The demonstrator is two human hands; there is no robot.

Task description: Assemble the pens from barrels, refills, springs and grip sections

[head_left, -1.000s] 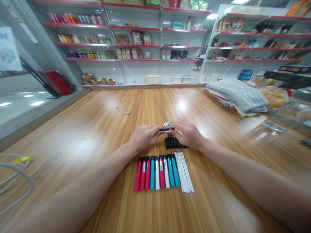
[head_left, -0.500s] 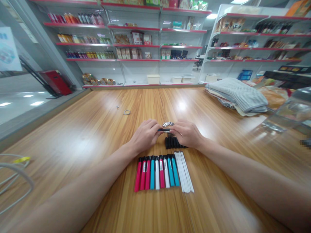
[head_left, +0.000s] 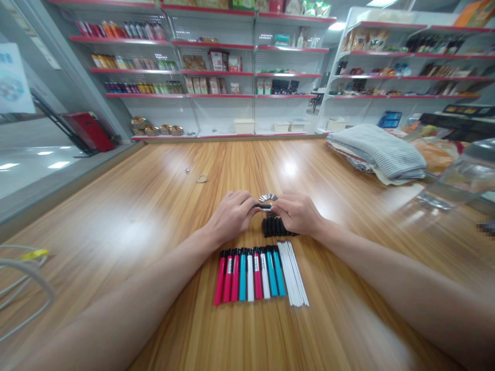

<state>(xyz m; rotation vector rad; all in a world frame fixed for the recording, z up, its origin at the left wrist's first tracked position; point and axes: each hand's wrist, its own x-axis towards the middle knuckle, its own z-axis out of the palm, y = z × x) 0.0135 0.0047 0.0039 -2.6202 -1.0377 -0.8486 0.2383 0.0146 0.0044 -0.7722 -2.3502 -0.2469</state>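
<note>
Between my two hands, a short black pen part (head_left: 264, 206) lies level above the table. My left hand (head_left: 234, 215) pinches its left end, and my right hand (head_left: 298, 212) has closed fingers at its right end, where a small silvery bit shows. Just beyond, silver cone-shaped pen tips (head_left: 267, 197) form a fan. Black tubular grips (head_left: 273, 226) lie in a row below, partly covered by my right hand. Nearer to me are pen barrels (head_left: 250, 278) in pink, blue and white with black ends. Thin white refills (head_left: 295, 278) sit to their right.
A folded striped cloth (head_left: 381, 149) and a clear plastic container (head_left: 456, 175) occupy the table's right side. A small ring (head_left: 201, 179) lies farther back on the left. White cable (head_left: 27, 278) loops at the left edge. Stocked shelves (head_left: 216, 95) stand behind the table.
Both hands stay almost in place, still closed at the ends of the black pen part, which has shifted very slightly to the right. Everything on the table lies as before.
</note>
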